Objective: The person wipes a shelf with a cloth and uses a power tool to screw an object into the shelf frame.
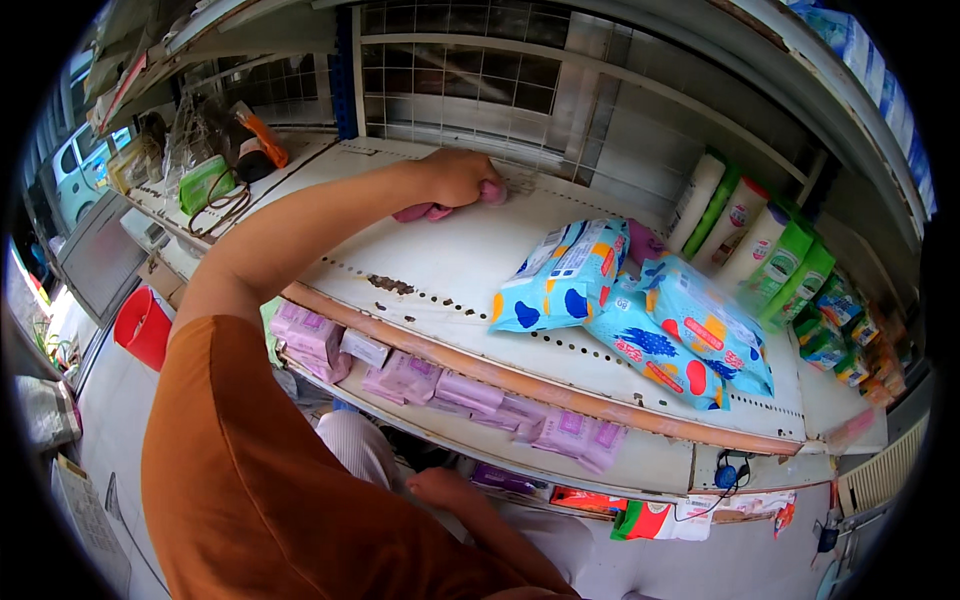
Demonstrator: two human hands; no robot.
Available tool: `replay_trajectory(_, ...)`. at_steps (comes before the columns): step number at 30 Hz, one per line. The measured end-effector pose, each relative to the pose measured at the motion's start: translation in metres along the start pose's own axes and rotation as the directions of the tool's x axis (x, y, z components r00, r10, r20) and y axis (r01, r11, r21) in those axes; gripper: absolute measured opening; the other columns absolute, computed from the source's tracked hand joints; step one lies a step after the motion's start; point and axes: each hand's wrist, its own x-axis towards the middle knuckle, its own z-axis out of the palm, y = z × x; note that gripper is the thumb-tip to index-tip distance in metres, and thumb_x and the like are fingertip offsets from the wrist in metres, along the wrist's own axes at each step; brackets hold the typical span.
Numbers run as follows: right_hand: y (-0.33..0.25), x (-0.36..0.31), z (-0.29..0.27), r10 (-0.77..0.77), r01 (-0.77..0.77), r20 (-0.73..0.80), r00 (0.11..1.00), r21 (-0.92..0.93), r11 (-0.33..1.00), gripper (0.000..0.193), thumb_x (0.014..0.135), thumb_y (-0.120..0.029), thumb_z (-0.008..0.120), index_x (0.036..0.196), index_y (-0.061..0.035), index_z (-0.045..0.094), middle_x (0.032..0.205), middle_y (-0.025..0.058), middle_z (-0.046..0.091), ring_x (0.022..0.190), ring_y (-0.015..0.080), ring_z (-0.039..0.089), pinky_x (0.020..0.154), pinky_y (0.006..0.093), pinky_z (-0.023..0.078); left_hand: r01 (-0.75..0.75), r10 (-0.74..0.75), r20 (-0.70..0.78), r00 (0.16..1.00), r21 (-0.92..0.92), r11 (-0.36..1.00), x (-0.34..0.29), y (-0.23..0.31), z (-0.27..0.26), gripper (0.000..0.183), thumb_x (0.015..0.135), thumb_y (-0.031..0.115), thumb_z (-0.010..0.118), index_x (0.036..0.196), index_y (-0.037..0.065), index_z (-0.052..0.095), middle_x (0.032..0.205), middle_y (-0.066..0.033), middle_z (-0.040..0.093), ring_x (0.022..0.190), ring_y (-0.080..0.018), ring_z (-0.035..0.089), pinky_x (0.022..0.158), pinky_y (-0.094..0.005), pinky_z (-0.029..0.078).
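Note:
My left hand (460,178) is closed around a crumpled pinkish-purple cloth (430,212), pressed to the white shelf (400,255) near its back edge. A bit of the cloth also shows beside the knuckles. The shelf surface has rows of small holes and dark rusty patches. To the right of that hand, several light-blue packs of wipes (565,270) lie in a loose pile, with a purple item (643,240) partly behind them. Low in the view, my right hand (440,487) rests near my knee below the shelves; its fingertips are hidden.
Bottles (740,215) and green packs (795,270) stand at the right end. Pink packs (470,392) line the shelf below. A wire mesh (450,85) backs the shelf. At left are a green pack (205,183), a cord (222,210) and a red bucket (143,327).

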Motion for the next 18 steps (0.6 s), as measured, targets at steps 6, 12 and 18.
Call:
replay_trajectory(6,0.017,0.006,0.027,-0.097,0.104,-0.072,0.993,0.113,0.988,0.019,0.083,-0.021,0.047,0.091,-0.0101,0.060,0.093,0.0141,0.062,0.088,0.0342,0.059,0.074,0.0451,0.047,0.034,-0.046,-0.184,0.982,-0.068,0.997,0.016,-0.010,0.010,0.022,0.071,0.007,0.049,0.082,0.015,0.066,0.076,-0.0083,0.065,0.077,-0.0255,0.063,0.071,-0.0377,0.047)
replay_trajectory(12,0.011,0.011,0.018,-0.048,0.050,-0.039,0.998,0.049,0.998,0.018,0.083,-0.021,0.046,0.089,-0.0095,0.058,0.092,0.0134,0.062,0.088,0.0341,0.059,0.073,0.0454,0.046,0.116,-0.118,-0.115,0.986,-0.029,0.993,0.044,-0.015,0.007,0.024,0.073,0.008,0.046,0.085,0.016,0.065,0.078,-0.0118,0.064,0.072,-0.0286,0.063,0.065,-0.0384,0.048)
replay_trajectory(18,-0.002,0.008,0.000,-0.055,0.055,0.007,0.998,-0.022,0.998,0.018,0.084,-0.022,0.046,0.087,-0.0091,0.058,0.090,0.0146,0.062,0.087,0.0345,0.059,0.073,0.0455,0.046,0.056,-0.066,-0.060,0.996,-0.152,0.987,0.017,-0.010,0.008,0.023,0.073,0.009,0.046,0.083,0.015,0.066,0.074,-0.0081,0.065,0.074,-0.0224,0.063,0.067,-0.0349,0.047)
